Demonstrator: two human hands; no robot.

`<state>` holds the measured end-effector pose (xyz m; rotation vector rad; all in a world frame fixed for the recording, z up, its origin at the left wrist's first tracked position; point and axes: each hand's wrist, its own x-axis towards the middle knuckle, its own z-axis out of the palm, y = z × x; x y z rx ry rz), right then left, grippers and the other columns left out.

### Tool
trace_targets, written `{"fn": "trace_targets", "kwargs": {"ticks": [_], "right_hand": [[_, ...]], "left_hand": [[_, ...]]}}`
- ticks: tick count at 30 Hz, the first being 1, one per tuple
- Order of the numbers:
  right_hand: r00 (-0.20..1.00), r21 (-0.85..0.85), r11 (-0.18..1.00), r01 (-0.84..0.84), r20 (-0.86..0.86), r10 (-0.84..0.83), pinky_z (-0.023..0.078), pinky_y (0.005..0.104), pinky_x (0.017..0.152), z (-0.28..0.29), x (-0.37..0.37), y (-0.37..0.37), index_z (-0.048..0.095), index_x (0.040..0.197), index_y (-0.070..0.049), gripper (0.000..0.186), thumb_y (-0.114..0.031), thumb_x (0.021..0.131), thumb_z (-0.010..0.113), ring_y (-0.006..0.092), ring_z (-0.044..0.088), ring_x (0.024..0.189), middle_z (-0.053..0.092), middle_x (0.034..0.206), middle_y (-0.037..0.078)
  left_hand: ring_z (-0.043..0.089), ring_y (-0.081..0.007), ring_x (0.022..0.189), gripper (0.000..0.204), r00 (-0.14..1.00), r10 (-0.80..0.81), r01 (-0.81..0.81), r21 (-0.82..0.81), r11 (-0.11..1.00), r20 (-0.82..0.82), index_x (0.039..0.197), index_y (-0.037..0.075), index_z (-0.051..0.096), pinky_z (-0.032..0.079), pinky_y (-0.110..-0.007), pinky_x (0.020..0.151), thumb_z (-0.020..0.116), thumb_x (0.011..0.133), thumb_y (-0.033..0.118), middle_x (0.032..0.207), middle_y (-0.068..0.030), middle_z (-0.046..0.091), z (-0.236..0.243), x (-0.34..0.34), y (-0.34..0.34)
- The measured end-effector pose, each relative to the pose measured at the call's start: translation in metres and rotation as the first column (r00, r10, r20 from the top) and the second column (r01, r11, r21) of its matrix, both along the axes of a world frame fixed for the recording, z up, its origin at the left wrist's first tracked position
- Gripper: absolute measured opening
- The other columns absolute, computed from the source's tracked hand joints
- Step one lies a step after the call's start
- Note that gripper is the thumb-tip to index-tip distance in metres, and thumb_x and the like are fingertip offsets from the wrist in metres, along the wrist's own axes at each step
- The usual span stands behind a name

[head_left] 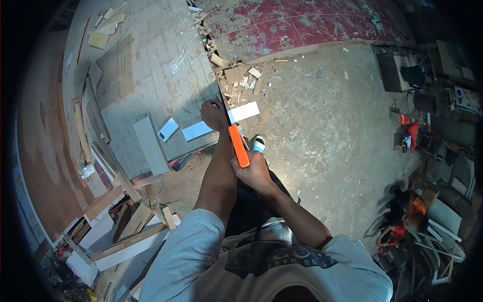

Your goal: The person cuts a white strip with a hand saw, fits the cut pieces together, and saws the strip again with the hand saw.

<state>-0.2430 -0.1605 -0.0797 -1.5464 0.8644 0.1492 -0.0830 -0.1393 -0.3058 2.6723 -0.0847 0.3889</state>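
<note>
My right hand (254, 172) is closed round the orange handle (238, 146) of a handsaw. Its dark, narrow blade (225, 106) points away from me, along the edge of the wooden worktable (166, 60), and crosses a white board (245, 111). That board lies across the table's edge, one end on the tabletop and the other jutting out over the floor. Just left of the blade, my left hand (214, 116) bears down on the board with its fingers curled. The middle of the board is hidden under this hand and wrist.
A white phone (168, 130) and a pale plank (151, 146) lie on the table to the left. Wood offcuts (244, 80) litter the floor beyond the board. Scrap boards (131, 241) pile up at lower left. Another person (402, 226) is at lower right among stacked items.
</note>
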Motion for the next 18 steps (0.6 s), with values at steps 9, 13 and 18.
{"fn": "trace_targets", "kwargs": {"ticks": [9,13,18], "right_hand": [[0.999,0.038,0.999,0.018,0.030,-0.019,0.051,0.0357,0.060,0.001,-0.013,0.001,0.058,0.072,0.006,0.023,-0.014,0.080,0.065,0.0272,0.068,0.061,0.062,0.064,0.019],[0.999,0.033,0.999,0.036,0.031,-0.037,0.051,0.0366,0.060,-0.003,-0.013,0.001,0.058,0.072,0.006,0.023,-0.014,0.080,0.066,0.0284,0.068,0.062,0.063,0.065,0.020],[0.998,0.004,1.000,0.029,0.059,-0.029,0.052,0.0378,0.061,-0.005,-0.012,0.000,0.059,0.074,0.006,0.023,-0.015,0.080,0.066,0.0311,0.068,0.065,0.063,0.066,0.021]], "left_hand": [[0.057,-0.0285,0.086,0.017,0.999,-0.011,0.012,0.033,0.999,-0.034,0.084,0.009,0.057,0.043,-0.042,0.077,0.061,0.088,0.025,0.087,-0.0074,0.059,0.005,0.003,0.002],[0.057,-0.0296,0.086,0.019,0.999,0.003,-0.002,0.021,1.000,-0.049,0.083,0.008,0.056,0.043,-0.043,0.078,0.059,0.090,0.026,0.085,-0.0083,0.058,0.008,0.001,-0.002],[0.056,-0.0298,0.085,0.020,0.999,0.021,-0.020,0.029,0.999,-0.031,0.083,0.008,0.055,0.043,-0.043,0.078,0.058,0.090,0.025,0.085,-0.0087,0.057,0.003,0.003,-0.002]]}}
